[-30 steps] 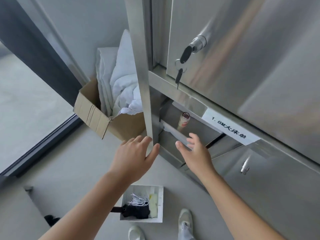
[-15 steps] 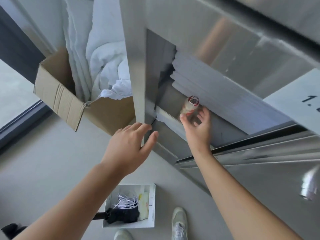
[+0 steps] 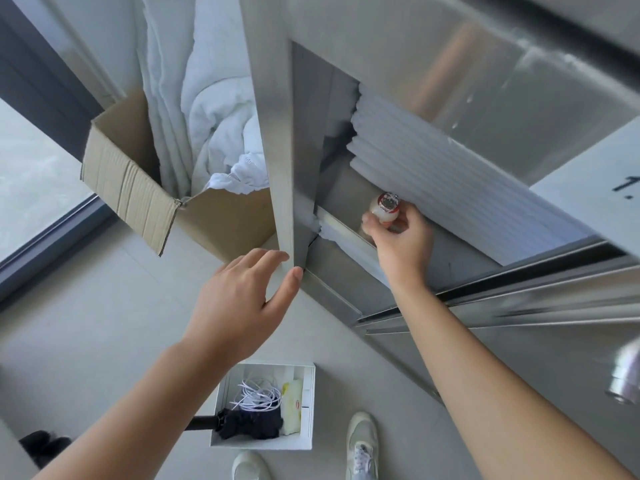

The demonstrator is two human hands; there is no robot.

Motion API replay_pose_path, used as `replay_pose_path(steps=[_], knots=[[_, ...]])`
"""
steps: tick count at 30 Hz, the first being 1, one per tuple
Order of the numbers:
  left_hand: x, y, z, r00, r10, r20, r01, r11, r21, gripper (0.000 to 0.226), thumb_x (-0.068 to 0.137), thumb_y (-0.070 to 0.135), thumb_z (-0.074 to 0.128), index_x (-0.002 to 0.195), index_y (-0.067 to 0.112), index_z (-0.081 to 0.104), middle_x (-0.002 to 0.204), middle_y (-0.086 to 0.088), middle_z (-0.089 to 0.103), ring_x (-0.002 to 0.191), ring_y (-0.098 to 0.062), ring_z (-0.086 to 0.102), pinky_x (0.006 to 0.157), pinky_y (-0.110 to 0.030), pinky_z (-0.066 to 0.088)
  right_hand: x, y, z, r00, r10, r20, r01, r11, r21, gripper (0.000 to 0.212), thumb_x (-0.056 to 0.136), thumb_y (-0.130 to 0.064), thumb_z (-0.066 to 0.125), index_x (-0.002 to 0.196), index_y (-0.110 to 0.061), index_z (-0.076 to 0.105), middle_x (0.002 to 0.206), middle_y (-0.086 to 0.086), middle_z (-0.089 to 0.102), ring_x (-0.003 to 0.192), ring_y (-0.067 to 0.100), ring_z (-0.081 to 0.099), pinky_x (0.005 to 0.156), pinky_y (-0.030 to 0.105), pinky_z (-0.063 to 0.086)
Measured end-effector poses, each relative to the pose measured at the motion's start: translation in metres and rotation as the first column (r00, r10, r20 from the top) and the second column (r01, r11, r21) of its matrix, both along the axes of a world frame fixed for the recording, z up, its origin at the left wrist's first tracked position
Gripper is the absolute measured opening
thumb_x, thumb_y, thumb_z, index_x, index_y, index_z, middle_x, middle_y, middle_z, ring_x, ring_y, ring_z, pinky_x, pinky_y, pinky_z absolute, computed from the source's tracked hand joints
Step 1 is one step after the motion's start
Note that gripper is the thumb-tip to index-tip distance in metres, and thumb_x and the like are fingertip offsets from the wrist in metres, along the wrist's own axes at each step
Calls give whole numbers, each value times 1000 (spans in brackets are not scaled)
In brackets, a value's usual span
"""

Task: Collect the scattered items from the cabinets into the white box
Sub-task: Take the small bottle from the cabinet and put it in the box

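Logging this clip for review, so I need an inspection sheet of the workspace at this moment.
Surface: steel cabinet shelf, door swung open.
Job's things: small bottle with red foil cap, in the open compartment; white box on the floor holds a white cable, black umbrella, pale packet.
Clutter: folded white sheets stacked beside the bottle.
Hands: right hand grips the bottle; left hand, fingers straight, at the door's lower edge.
Cables: only the one in the box.
Surroundings: cardboard box of white linen, window, person's shoes.

One bottle (image 3: 386,207), one white box (image 3: 260,443), one cardboard box (image 3: 128,188), two shoes (image 3: 362,445).
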State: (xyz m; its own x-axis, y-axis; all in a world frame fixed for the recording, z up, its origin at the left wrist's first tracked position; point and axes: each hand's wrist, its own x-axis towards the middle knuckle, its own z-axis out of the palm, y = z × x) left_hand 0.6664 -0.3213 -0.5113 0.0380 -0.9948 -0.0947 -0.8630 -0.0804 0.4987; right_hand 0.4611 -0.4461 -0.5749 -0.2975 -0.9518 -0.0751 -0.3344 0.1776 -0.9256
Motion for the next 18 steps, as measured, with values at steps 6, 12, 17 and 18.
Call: replay_pose_path(steps=[6, 12, 17, 18], knots=[[4, 28, 19, 999, 15, 44, -16, 1000, 20, 52, 97, 59, 30, 118, 24, 61, 114, 8, 67, 99, -18, 64, 79, -32, 46, 0, 64, 35, 980, 198, -7, -198, 980, 20, 32, 75, -30, 86, 103, -24, 72, 96, -11, 75, 93, 11, 70, 88, 41, 57], [7, 78, 69, 987, 89, 130, -91, 996, 7, 53, 96, 58, 29, 118, 24, 63, 115, 9, 67, 90, -20, 64, 83, -33, 44, 4, 118, 107, 932, 359, -54, -361, 932, -38, 36, 76, -26, 88, 108, -24, 72, 102, -14, 74, 98, 9, 66, 90, 34, 55], [4, 122, 124, 966, 182, 186, -179, 983, -32, 49, 96, 55, 33, 117, 22, 63, 116, 8, 67, 98, -22, 65, 85, -36, 47, 12, 150, 165, 886, 461, -49, -463, 877, -126, 35, 76, -30, 87, 106, -27, 71, 100, -14, 74, 96, 10, 68, 86, 26, 55], [3, 132, 136, 959, 200, 201, -196, 980, -42, 49, 96, 55, 33, 118, 23, 63, 116, 8, 67, 99, -21, 65, 86, -35, 47, 15, 157, 176, 870, 490, -59, -493, 858, -145, 35, 75, -33, 87, 106, -28, 70, 101, -15, 73, 96, 9, 68, 85, 23, 54]])
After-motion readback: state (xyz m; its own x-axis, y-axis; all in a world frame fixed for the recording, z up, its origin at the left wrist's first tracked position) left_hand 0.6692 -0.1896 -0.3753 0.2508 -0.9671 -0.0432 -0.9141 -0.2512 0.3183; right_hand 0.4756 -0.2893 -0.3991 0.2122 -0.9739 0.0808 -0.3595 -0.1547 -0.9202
